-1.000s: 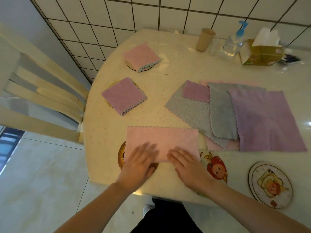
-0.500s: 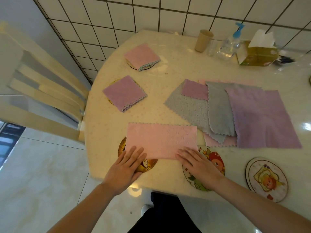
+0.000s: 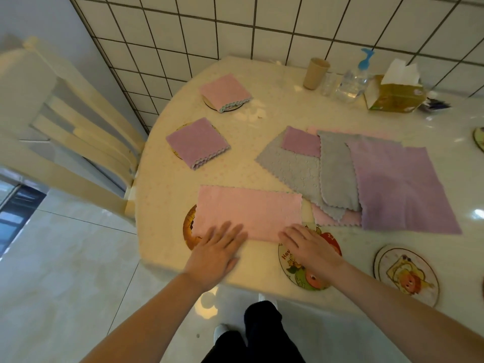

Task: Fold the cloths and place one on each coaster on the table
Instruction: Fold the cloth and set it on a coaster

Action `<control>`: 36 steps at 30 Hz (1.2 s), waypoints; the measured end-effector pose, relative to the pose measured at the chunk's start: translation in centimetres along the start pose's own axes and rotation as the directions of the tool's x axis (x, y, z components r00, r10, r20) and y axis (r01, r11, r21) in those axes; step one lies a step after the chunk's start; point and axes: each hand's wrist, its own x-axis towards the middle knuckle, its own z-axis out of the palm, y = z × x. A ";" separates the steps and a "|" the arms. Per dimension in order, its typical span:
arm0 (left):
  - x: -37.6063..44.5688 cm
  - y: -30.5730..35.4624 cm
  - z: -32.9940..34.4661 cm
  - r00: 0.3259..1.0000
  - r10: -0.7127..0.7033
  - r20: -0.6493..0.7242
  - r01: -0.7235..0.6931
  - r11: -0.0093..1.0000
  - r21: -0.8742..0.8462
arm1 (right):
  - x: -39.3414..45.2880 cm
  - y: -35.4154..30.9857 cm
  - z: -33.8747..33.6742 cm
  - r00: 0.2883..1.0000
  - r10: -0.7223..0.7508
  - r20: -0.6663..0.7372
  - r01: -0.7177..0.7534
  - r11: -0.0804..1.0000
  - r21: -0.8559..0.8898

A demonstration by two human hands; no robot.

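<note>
Pink cloth (image 3: 248,212), folded to a long rectangle, is laid at the table's (image 3: 288,119) 6 o'clock edge, partly over a coaster (image 3: 189,229). Its near edge is pressed by flat, straight fingers of left hand (image 3: 216,251) and right hand (image 3: 310,247); nothing is gripped. Unfolded cloths (image 3: 366,176) are piled at 3 o'clock.

half-folded cloth (image 3: 248,212) at the table's (image 3: 288,113) near edge, unfolded pile (image 3: 366,176) to its right, two cloth-topped coasters behind-left

Coaster (image 3: 189,226) mostly under the pink cloth (image 3: 248,212); another coaster (image 3: 479,138) cut off at right edge.
</note>
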 end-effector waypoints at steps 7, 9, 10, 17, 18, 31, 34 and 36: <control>1.7 3.4 0.3 0.989 -0.108 0.103 0.110 0.994 -0.008 | 1.1 1.9 0.3 0.987 -0.154 -0.042 0.154 0.988 -0.011; 3.0 4.8 -0.2 0.982 -0.178 0.055 0.180 0.983 -0.039 | 1.3 2.8 -0.3 0.973 -0.210 -0.099 0.214 0.977 0.029; 3.7 5.5 -0.4 0.977 -0.208 0.035 0.210 0.975 -0.074 | 1.4 3.1 -0.9 0.963 -0.232 -0.135 0.240 0.970 0.046; 8.3 10.2 -1.5 0.889 -0.455 0.054 0.447 0.834 -0.325 | 0.8 5.0 -4.6 0.868 -0.403 -0.290 0.456 0.878 0.144; 8.3 10.4 -1.4 0.884 -0.464 0.062 0.458 0.830 -0.318 | 0.8 5.6 -4.8 0.854 -0.420 -0.307 0.477 0.868 0.138; 5.8 12.0 1.1 0.915 -0.392 0.099 0.404 0.878 -0.255 | 12.1 11.5 -2.5 0.680 -0.699 0.221 0.733 0.653 -0.191; 5.2 11.3 0.6 0.915 -0.391 0.098 0.394 0.814 -0.426 | 13.1 12.1 -3.0 0.616 -0.740 0.271 0.788 0.581 -0.204; 4.6 10.9 -0.1 0.899 -0.434 0.052 0.387 0.733 -0.560 | 13.9 12.3 -2.9 0.598 -0.756 0.267 0.802 0.572 -0.176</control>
